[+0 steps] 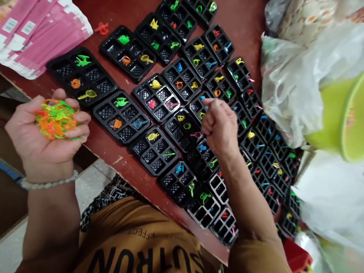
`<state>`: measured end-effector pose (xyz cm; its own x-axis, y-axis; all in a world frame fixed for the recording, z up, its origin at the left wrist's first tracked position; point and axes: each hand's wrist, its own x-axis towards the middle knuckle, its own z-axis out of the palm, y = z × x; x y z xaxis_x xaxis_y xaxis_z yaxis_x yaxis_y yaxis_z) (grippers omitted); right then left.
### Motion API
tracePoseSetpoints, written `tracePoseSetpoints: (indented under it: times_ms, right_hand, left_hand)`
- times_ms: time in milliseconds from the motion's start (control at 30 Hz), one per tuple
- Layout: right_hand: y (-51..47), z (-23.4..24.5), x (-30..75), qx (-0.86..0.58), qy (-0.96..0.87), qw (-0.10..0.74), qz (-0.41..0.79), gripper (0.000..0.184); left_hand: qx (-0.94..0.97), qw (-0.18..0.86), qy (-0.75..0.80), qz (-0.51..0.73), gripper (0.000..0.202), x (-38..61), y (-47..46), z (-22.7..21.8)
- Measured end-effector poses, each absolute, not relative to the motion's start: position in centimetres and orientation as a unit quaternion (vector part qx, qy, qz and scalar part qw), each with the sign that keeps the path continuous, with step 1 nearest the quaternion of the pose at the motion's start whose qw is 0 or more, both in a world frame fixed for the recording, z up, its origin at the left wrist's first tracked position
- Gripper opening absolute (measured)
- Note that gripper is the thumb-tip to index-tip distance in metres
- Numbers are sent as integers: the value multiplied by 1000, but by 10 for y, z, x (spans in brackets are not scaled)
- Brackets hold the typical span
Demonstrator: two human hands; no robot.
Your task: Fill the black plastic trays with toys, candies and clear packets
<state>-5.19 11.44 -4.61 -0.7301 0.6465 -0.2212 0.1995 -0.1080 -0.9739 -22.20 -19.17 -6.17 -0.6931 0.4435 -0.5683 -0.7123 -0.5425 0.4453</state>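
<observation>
My left hand (46, 135) is cupped palm up at the table's left edge, fingers curled round a pile of small plastic toy pieces (57, 119) in orange, green and yellow. My right hand (220, 124) is closed above the middle of the trays, thumb and fingers together. Whatever it may hold is hidden. Under it, partly covered, lies a black compartment tray (198, 108) with a blue and a yellow-green piece. Nearer my left hand are a black tray (94, 74) with green, orange and yellow pieces, and another tray (125, 118) with green, orange and blue ones.
Many more black trays cover the red table (240, 11). Flattened pink boxes (52, 31) are stacked at upper left, near a loose red toy piece (102, 28). On the right stand clear plastic bags (288, 77), a yellow-green bucket (336, 110) and a red container (295, 256).
</observation>
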Motion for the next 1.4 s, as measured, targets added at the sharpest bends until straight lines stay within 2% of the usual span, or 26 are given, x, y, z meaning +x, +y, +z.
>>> tracePoseSetpoints:
  times_ms: [100, 300, 467, 633, 833, 1033, 1233, 1400]
  right_hand:
    - [89, -57, -43, -257, -725, 157, 619, 36]
    - [66, -67, -39, -154, -870, 147, 445, 34]
    - [58, -69, -34, -116, -892, 142, 413, 31]
    - [81, -55, -24, -151, -891, 197, 379, 24]
    - [179, -52, -25, -277, -869, 310, 266, 19]
    - [252, -70, -53, -326, -891, 267, 170, 21]
    - [252, -71, -67, -334, -926, 140, 106, 23]
    - [244, -69, -64, -321, -934, 106, 116, 22]
  left_hand:
    - [-182, 342, 334, 859, 25, -218, -191, -55]
    - [-165, 352, 338, 857, 23, -199, -187, -44]
    - [-190, 352, 335, 853, 20, -185, -182, -45]
    - [-190, 354, 337, 852, 20, -185, -183, -48]
    - [-165, 378, 329, 849, 24, -183, -183, -49]
    - [-172, 407, 321, 838, 28, -173, -169, -39]
    - [-181, 393, 339, 836, 27, -175, -166, -35]
    - [-185, 407, 339, 828, 24, -172, -154, -31]
